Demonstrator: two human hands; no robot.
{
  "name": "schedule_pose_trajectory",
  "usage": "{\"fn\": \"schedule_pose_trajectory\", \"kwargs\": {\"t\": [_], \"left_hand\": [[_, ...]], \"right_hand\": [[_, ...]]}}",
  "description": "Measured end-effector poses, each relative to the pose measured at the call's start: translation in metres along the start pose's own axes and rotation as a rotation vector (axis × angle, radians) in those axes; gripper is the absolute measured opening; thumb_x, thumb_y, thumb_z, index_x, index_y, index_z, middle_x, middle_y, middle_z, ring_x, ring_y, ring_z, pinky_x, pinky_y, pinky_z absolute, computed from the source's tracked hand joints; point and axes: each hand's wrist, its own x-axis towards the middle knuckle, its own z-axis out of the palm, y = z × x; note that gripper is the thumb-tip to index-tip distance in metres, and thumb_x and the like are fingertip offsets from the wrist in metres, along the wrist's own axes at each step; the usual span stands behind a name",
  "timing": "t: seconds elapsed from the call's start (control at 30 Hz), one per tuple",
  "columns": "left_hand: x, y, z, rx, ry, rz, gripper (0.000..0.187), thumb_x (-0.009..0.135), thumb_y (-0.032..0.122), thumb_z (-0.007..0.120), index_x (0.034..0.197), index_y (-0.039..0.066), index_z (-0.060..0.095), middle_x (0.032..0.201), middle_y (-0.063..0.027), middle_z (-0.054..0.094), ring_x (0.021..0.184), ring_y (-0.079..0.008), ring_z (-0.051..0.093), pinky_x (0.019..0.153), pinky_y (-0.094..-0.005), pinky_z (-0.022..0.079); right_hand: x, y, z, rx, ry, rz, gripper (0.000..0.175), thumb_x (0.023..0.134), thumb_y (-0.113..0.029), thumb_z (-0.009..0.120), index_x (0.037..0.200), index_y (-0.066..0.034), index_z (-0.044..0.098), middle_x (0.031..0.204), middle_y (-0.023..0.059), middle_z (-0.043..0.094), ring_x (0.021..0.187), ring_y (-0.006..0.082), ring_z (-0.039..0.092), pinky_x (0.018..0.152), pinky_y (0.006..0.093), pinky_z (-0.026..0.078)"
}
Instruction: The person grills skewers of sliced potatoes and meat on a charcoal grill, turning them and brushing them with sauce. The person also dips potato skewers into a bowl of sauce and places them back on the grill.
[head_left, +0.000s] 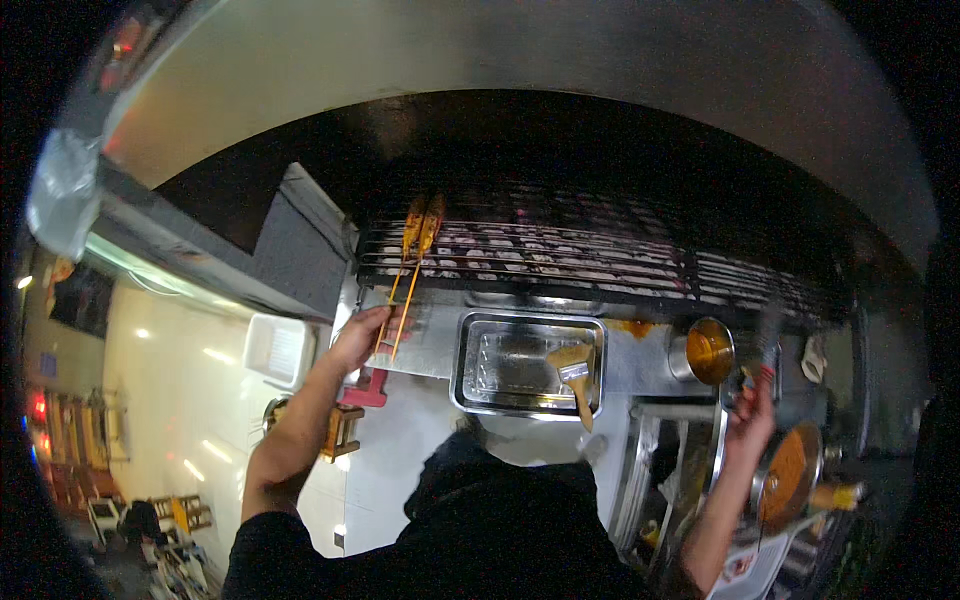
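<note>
Two wooden skewers with browned food (421, 225) lie over the left end of a charcoal grill's metal bars (540, 259). My left hand (367, 334) is at their lower ends; whether its fingers grip them is unclear. On the right, my right hand (750, 411) holds a blurred tool with a red part, and its upper portion reaches toward the grill edge. Between my hands sits a rectangular steel tray (480, 409), with a wooden-handled basting brush (576, 375) resting across its right side. A steel pot of orange-brown liquid (705, 352) stands left of my right hand.
A large bowl of reddish-brown sauce or powder (787, 476) sits at the lower right, beside a white container (750, 570). A white plastic basket (277, 351) is left of my left hand. A metal side panel (304, 240) borders the grill's left end.
</note>
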Motion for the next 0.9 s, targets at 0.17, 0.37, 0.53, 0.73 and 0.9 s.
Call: {"fn": "schedule_pose_trajectory", "kwargs": {"t": [0.17, 0.37, 0.53, 0.73, 0.9], "left_hand": [[0.005, -0.020, 0.017, -0.435, -0.033, -0.022, 0.037, 0.094, 0.028, 0.039, 0.115, 0.000, 0.051, 0.082, -0.0090, 0.063, 0.062, -0.0162, 0.056, 0.056, -0.0251, 0.043], [0.009, -0.030, 0.009, -0.756, -0.003, -0.019, 0.031, 0.094, 0.028, 0.042, 0.100, 0.001, 0.056, 0.056, 0.0031, 0.039, 0.046, -0.0092, 0.032, 0.045, -0.0249, 0.028], [0.000, -0.018, 0.005, -0.418, 0.105, 0.233, 0.022, 0.094, 0.021, 0.045, 0.091, 0.003, 0.056, 0.055, 0.0040, 0.035, 0.045, -0.0066, 0.028, 0.043, -0.0235, 0.023], [-0.034, 0.042, -0.012, -0.314, 0.090, 0.317, 0.023, 0.094, 0.022, 0.046, 0.088, 0.003, 0.057, 0.054, 0.0047, 0.035, 0.043, -0.0056, 0.027, 0.041, -0.0220, 0.023], [-0.049, 0.079, -0.019, -0.324, -0.037, 0.464, 0.026, 0.095, 0.021, 0.044, 0.090, 0.001, 0.059, 0.051, 0.0035, 0.035, 0.040, -0.0055, 0.025, 0.038, -0.0209, 0.023]], "right_hand": [[-0.047, 0.061, 0.118, 0.019, -0.070, 0.046, 0.021, 0.089, -0.033, 0.055, 0.096, -0.0132, 0.056, 0.062, -0.0028, 0.049, 0.042, 0.0062, 0.036, 0.037, 0.0203, 0.026], [0.001, 0.072, 0.164, -0.673, -0.035, -0.477, 0.029, 0.091, -0.033, 0.051, 0.088, -0.0044, 0.056, 0.063, 0.0008, 0.053, 0.047, 0.0090, 0.044, 0.042, 0.0250, 0.035], [0.023, 0.041, 0.206, -1.508, 0.146, -0.748, 0.026, 0.090, -0.023, 0.045, 0.093, 0.0001, 0.057, 0.079, 0.0208, 0.062, 0.078, 0.0401, 0.060, 0.067, 0.0459, 0.047], [-0.112, 0.155, 0.330, -1.690, -0.491, -0.769, 0.022, 0.084, -0.015, 0.044, 0.081, -0.0022, 0.062, 0.078, 0.0191, 0.064, 0.070, 0.0333, 0.064, 0.062, 0.0447, 0.051], [-0.194, 0.228, 0.434, -1.322, -0.630, -0.606, 0.025, 0.087, -0.018, 0.040, 0.089, -0.0025, 0.060, 0.084, 0.0214, 0.063, 0.070, 0.0323, 0.062, 0.062, 0.0442, 0.050]]}}
